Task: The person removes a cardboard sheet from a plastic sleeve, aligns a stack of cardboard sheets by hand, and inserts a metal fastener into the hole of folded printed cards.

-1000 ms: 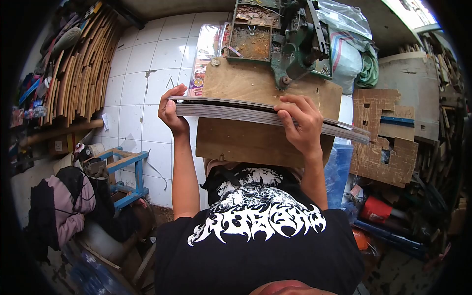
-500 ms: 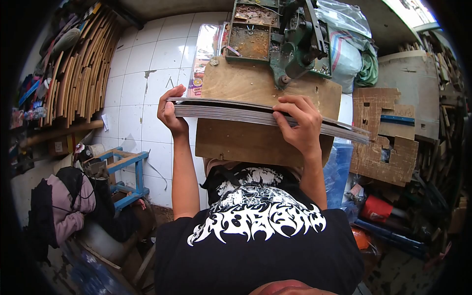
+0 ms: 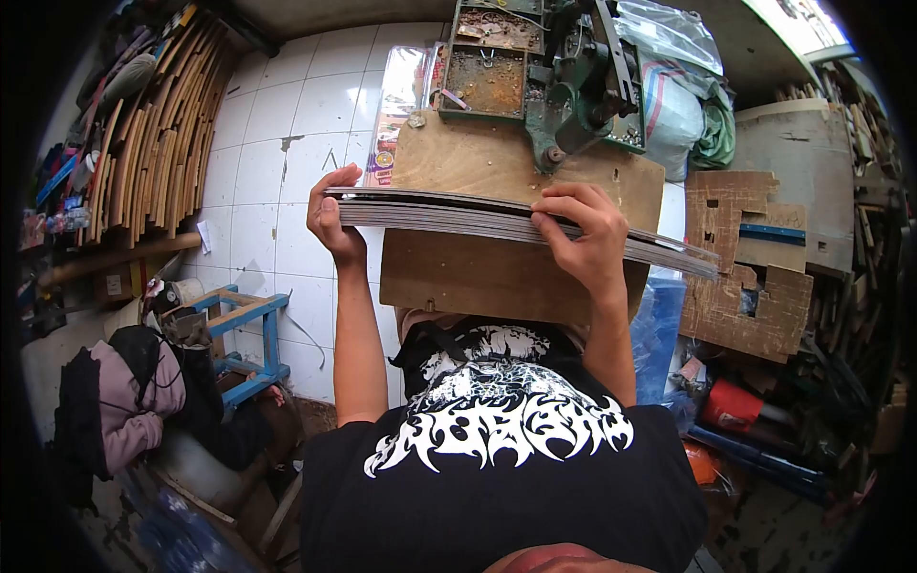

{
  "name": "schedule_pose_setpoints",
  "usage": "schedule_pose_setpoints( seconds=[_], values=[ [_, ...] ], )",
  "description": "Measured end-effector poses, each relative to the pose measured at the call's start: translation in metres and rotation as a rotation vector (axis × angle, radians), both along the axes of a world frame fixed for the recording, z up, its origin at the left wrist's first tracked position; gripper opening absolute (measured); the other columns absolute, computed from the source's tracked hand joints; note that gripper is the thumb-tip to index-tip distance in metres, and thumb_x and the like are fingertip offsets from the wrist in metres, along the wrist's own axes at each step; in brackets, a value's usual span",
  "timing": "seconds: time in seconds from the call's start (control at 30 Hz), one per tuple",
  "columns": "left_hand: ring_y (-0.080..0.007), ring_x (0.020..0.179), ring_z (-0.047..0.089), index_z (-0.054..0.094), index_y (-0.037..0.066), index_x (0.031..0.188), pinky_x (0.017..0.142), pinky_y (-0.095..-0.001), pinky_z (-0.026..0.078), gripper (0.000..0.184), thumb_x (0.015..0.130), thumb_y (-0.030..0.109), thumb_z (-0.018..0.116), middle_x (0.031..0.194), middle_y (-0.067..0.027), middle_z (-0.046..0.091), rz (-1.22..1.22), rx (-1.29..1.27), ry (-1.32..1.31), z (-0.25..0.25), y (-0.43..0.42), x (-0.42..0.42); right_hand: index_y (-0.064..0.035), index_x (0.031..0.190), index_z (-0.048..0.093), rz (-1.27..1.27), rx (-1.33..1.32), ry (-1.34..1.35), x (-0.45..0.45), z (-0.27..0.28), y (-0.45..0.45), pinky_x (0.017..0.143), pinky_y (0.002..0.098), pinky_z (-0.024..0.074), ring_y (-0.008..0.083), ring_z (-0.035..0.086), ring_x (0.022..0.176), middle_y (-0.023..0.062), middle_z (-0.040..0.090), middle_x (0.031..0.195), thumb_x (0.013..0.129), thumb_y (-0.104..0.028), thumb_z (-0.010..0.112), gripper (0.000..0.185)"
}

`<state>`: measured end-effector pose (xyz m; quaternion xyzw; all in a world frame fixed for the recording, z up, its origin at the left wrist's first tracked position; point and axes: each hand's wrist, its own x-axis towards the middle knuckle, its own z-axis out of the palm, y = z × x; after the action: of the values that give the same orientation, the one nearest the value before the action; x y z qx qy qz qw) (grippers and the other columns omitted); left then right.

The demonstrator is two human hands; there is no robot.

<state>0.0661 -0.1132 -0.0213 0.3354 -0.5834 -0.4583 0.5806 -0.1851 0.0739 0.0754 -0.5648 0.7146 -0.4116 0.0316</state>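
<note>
A stack of thin, flat grey-edged sheets is held on edge toward me above the wooden board. My left hand grips its left end, with the thumb on the near edges. Right of the middle, my right hand pinches the stack, thumb in front and fingers over the top. A dark gap separates the uppermost sheets from those below. The right end of the stack reaches past the board's side. What the sheets are made of I cannot tell.
Below the stack lies a wooden board. Behind it stands a green hand press beside a tray of small metal parts. Cut brown boards lie at right, a blue wooden frame at left. Many brown panels lean at far left.
Almost nothing differs. My right hand has shifted very slightly, and both hands keep hold of the stack in the same place.
</note>
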Motion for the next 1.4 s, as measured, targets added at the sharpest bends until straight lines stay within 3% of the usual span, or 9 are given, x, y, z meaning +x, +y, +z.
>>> schedule_pose_setpoints(
  seconds=[0.5, 0.57, 0.8, 0.87, 1.07, 1.4],
  values=[
    [-0.0310, 0.101, 0.065, 0.056, -0.007, 0.116, 0.092, -0.0414, 0.049, 0.052, 0.092, 0.036, 0.040, 0.109, -0.0229, 0.065, -0.017, -0.016, 0.012, -0.0022, -0.0004, 0.0013, -0.0134, 0.079, 0.074, -0.015, 0.039, -0.049, -0.0010, 0.0009, -0.0023, 0.071, 0.0327, 0.0512, 0.0217, 0.065, 0.084, 0.0011, 0.070, 0.087, 0.072, -0.013, 0.076, 0.007],
    [-0.0310, 0.101, 0.065, 0.055, -0.007, 0.116, 0.092, -0.0414, 0.049, 0.052, 0.092, 0.036, 0.040, 0.109, -0.0229, 0.065, -0.019, -0.017, 0.009, -0.0024, -0.0010, 0.0014, -0.0091, 0.084, 0.074, 0.007, 0.055, -0.064, -0.0014, 0.0021, -0.0026, 0.074, 0.0321, 0.0509, 0.0232, 0.066, 0.085, 0.0059, 0.070, 0.088, 0.072, -0.005, 0.076, 0.013],
    [-0.0312, 0.102, 0.064, 0.056, -0.006, 0.115, 0.093, -0.0417, 0.049, 0.047, 0.090, 0.031, 0.040, 0.110, -0.0231, 0.065, -0.035, -0.011, 0.021, -0.0006, -0.0023, 0.0013, -0.0087, 0.084, 0.073, -0.023, 0.041, -0.033, -0.0010, 0.0007, -0.0063, 0.069, 0.0321, 0.0503, 0.0229, 0.066, 0.080, 0.0054, 0.070, 0.085, 0.075, -0.007, 0.075, 0.010],
    [-0.0314, 0.102, 0.064, 0.056, -0.006, 0.115, 0.093, -0.0420, 0.049, 0.046, 0.089, 0.029, 0.040, 0.109, -0.0232, 0.065, -0.044, -0.009, 0.026, -0.0004, -0.0030, 0.0019, -0.0129, 0.082, 0.073, -0.045, 0.048, -0.028, -0.0008, -0.0007, -0.0065, 0.067, 0.0348, 0.0497, 0.0227, 0.064, 0.081, 0.0019, 0.069, 0.083, 0.077, -0.015, 0.074, 0.005],
    [-0.0326, 0.101, 0.064, 0.058, -0.001, 0.107, 0.093, -0.0438, 0.048, 0.034, 0.087, 0.022, 0.044, 0.106, -0.0229, 0.065, -0.066, 0.025, 0.087, -0.0034, -0.0062, 0.0036, -0.0130, 0.083, 0.072, -0.017, 0.021, 0.018, -0.0017, -0.0018, -0.0052, 0.065, 0.0353, 0.0495, 0.0232, 0.064, 0.077, 0.0017, 0.069, 0.083, 0.078, -0.015, 0.074, 0.005],
    [-0.0323, 0.097, 0.065, 0.059, 0.000, 0.102, 0.093, -0.0442, 0.049, 0.029, 0.087, 0.022, 0.046, 0.101, -0.0219, 0.067, -0.046, 0.029, 0.092, -0.0047, -0.0072, 0.0028, -0.0119, 0.082, 0.073, 0.106, -0.029, -0.037, -0.0062, 0.0047, -0.0001, 0.071, 0.0336, 0.0514, 0.0235, 0.066, 0.082, 0.0031, 0.069, 0.086, 0.071, -0.009, 0.076, 0.012]
  ],
)
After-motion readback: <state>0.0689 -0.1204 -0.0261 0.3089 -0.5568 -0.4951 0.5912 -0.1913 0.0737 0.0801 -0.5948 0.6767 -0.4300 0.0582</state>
